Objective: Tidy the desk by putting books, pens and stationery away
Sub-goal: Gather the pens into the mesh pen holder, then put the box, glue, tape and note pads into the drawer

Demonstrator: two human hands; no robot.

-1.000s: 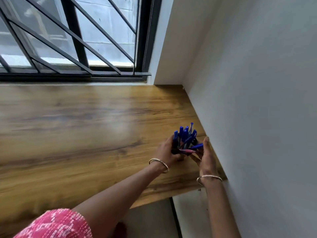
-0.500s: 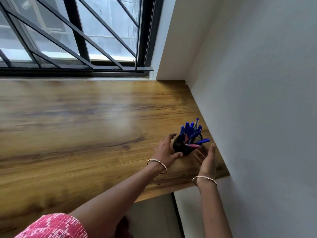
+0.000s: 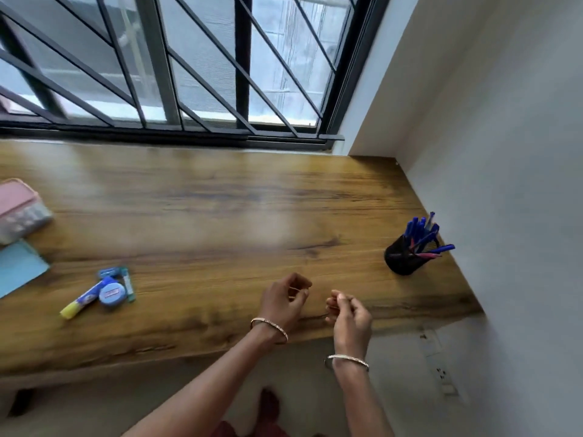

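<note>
Fingers [image 3: 299, 287] loosely curled on both sides, holding nothing that I can make out, though the picture smears here. My left hand [image 3: 282, 302] hangs over the front edge of the desk [image 3: 220, 200], my right hand [image 3: 348, 316] just beside it, the two near but apart.

Off to the far left of my fingers, at the frame edge, a pink pouch [image 3: 19, 209] and below it a blue book [image 3: 19, 269]. The book looks thin and flat, so I would slide fingers under one edge to lift it. The pouch looks soft; a grip across its middle should do.

Closer in, but well to the left of my left hand, a small cluster: a glue stick [image 3: 83, 299] lying flat, a round blue tape case [image 3: 110, 293] touching it, a slim tube [image 3: 128, 285] just beside that. All light and smooth plastic, I reckon, liable to roll. Pinch the glue stick mid-barrel; take the round case by its rim.

Away to the right of my right hand, near the wall [image 3: 504, 184], the black mesh pen holder [image 3: 405, 257] stands upright with blue pens [image 3: 419, 230] fanned out. That looks settled. The cluster on the left looks like my next job.
</note>
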